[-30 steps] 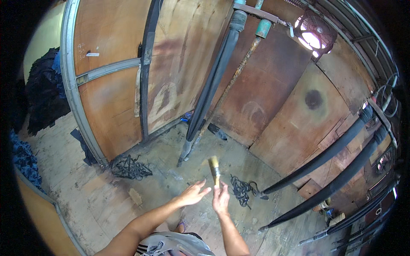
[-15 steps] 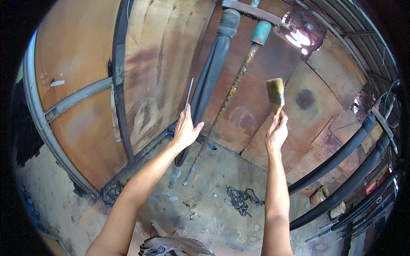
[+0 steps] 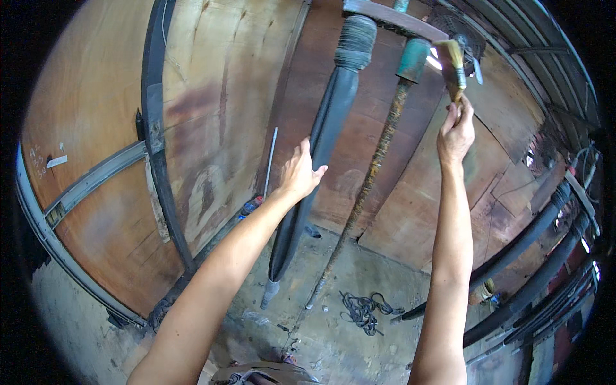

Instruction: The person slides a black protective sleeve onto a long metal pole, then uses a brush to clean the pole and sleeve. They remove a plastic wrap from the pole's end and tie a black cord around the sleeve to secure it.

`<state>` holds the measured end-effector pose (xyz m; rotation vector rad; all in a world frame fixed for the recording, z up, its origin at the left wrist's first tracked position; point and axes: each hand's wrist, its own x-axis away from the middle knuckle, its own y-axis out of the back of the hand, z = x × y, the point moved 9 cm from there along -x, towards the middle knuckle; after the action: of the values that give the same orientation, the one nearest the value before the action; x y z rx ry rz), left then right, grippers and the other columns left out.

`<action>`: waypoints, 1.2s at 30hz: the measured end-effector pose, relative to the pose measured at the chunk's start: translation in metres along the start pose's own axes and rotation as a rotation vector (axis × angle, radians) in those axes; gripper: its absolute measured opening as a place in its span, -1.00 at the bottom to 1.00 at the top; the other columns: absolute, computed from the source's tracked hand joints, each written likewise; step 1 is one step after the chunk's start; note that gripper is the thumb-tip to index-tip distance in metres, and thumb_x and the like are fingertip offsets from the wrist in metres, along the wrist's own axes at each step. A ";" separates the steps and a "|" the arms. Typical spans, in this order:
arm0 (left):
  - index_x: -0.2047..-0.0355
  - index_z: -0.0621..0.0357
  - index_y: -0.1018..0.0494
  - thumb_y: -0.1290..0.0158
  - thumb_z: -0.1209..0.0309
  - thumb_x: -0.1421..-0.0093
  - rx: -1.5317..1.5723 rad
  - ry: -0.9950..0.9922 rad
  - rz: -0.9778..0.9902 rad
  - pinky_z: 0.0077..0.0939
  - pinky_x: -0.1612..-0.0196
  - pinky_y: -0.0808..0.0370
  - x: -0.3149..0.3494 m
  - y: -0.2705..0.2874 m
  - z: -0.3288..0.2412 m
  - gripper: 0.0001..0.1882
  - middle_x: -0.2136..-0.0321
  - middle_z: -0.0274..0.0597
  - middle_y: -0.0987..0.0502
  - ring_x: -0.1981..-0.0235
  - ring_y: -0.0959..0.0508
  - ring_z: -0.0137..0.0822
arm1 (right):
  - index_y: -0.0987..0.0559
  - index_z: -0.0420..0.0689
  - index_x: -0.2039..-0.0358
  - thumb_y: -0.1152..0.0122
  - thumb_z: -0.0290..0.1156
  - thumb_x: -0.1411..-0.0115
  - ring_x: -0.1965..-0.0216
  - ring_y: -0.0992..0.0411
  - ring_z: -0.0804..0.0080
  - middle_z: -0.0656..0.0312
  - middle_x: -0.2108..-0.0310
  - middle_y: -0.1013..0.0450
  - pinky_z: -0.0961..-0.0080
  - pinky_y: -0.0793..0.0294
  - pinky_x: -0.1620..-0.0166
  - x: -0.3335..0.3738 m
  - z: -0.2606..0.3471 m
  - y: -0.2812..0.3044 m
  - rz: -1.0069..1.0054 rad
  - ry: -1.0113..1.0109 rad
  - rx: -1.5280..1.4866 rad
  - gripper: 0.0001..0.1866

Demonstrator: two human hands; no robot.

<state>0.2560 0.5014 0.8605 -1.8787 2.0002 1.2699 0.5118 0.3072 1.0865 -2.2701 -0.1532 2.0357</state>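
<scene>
Beside the right end of the crossbar (image 3: pixel 399 22), as viewed, the brush (image 3: pixel 453 63) is held bristles-up by its handle in the right grip (image 3: pixel 456 133). The left grip (image 3: pixel 299 174) is spread open over the left edge of the dark tube (image 3: pixel 330 115); contact cannot be told. Room is left between tube and rusty rod (image 3: pixel 387 131).

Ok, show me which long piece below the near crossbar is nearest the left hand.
The black length, right beside the left hand; the rusty rod under the green sleeve stands farther right.
</scene>
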 end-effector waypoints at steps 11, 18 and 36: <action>-0.28 0.22 -0.11 -0.23 0.32 -0.20 0.043 -0.060 -0.063 0.09 0.05 -0.52 -0.037 -0.031 0.018 -0.26 0.18 0.33 -0.59 0.12 -0.60 0.29 | -0.47 -0.12 -0.11 -0.11 -0.33 -0.39 0.21 -0.61 -0.06 -0.08 0.16 -0.60 0.23 -0.58 0.19 0.019 -0.072 -0.046 0.052 -0.285 0.013 -0.67; -0.30 0.21 -0.10 -0.18 0.32 -0.26 0.053 -0.056 0.003 0.09 0.10 -0.54 -0.046 -0.038 0.025 -0.30 0.29 0.31 -0.61 0.19 -0.62 0.28 | -0.47 -0.04 -0.13 -0.09 -0.33 -0.40 0.20 -0.59 -0.09 -0.08 0.21 -0.61 0.12 -0.55 0.19 -0.013 -0.050 -0.056 0.249 -0.201 0.249 -0.68; -0.27 0.18 -0.12 -0.18 0.29 -0.26 0.039 0.003 0.057 0.13 0.02 -0.51 -0.013 -0.002 0.020 -0.32 0.16 0.32 -0.59 0.08 -0.59 0.31 | -0.47 -0.04 -0.08 -0.10 -0.32 -0.40 0.39 -0.62 0.17 0.09 0.42 -0.61 0.27 -0.55 0.30 -0.030 0.016 0.016 0.006 -0.202 0.219 -0.72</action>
<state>0.2520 0.5245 0.8539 -1.8198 2.0794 1.2327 0.4929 0.2870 1.1123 -1.9392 0.0616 2.1626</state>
